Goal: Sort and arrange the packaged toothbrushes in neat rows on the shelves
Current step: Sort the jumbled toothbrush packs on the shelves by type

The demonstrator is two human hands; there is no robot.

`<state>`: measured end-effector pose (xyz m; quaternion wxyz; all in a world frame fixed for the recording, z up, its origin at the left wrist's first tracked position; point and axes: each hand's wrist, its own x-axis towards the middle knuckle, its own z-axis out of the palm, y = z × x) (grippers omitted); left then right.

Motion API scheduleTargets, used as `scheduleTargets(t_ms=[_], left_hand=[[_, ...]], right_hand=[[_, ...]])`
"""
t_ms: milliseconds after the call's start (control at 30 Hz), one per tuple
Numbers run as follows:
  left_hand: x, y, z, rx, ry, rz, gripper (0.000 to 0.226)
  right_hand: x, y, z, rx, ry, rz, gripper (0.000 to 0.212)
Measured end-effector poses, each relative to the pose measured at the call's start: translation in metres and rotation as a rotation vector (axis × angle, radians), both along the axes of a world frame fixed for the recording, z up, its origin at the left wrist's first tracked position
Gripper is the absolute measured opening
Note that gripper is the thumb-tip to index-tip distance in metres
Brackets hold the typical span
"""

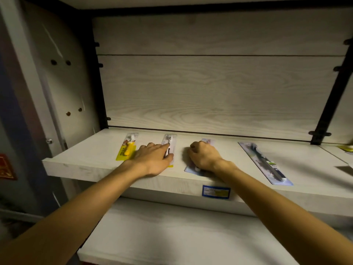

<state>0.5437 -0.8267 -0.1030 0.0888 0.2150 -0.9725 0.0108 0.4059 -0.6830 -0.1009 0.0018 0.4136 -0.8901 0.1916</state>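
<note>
Four packaged toothbrushes lie lengthwise in a row on the pale wooden shelf (82, 161). At the left is a yellow-carded pack (126, 150). Beside it lies a clear pack with a yellow lower end (170, 139); my left hand (152, 159) rests flat on the shelf, index finger and thumb touching this pack along its sides. My right hand (203, 157) sits on a light-blue-carded pack (190, 169) with fingers curled over it, hiding most of it. A longer blue-carded pack with a dark brush (265, 163) lies slanted to the right, untouched.
A blue price label (215, 191) is stuck on the shelf's front edge. A lower shelf (172, 236) juts out beneath my arms. Black metal uprights (332, 92) flank the wood-grain back panel. Another yellow-green pack (345, 148) shows on the neighbouring shelf at the far right.
</note>
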Motion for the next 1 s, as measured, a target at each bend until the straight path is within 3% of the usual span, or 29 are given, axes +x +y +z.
scheduleTargets(t_ms=[167,367,500,767,1000], left_hand=[[-0.001,0.012,-0.004,0.068,-0.067,0.095,0.070],[-0.008,0.032,0.000,0.205,-0.044,0.181,0.078],[-0.009,0.066,0.007,0.161,0.052,0.027,0.070],[-0.029,0.218,0.018,-0.095,0.236,-0.216,0.058],[-0.048,0.368,0.000,-0.081,0.334,-0.386,0.041]], right_hand=[[-0.022,0.015,0.001,-0.014,-0.010,0.088,0.026],[-0.029,0.053,0.013,-0.082,0.079,0.099,0.048],[-0.032,0.103,0.023,-0.171,0.177,0.080,0.049],[-0.047,0.277,0.018,0.009,0.537,-0.010,0.051],[-0.022,0.453,0.009,0.003,0.548,0.158,0.032]])
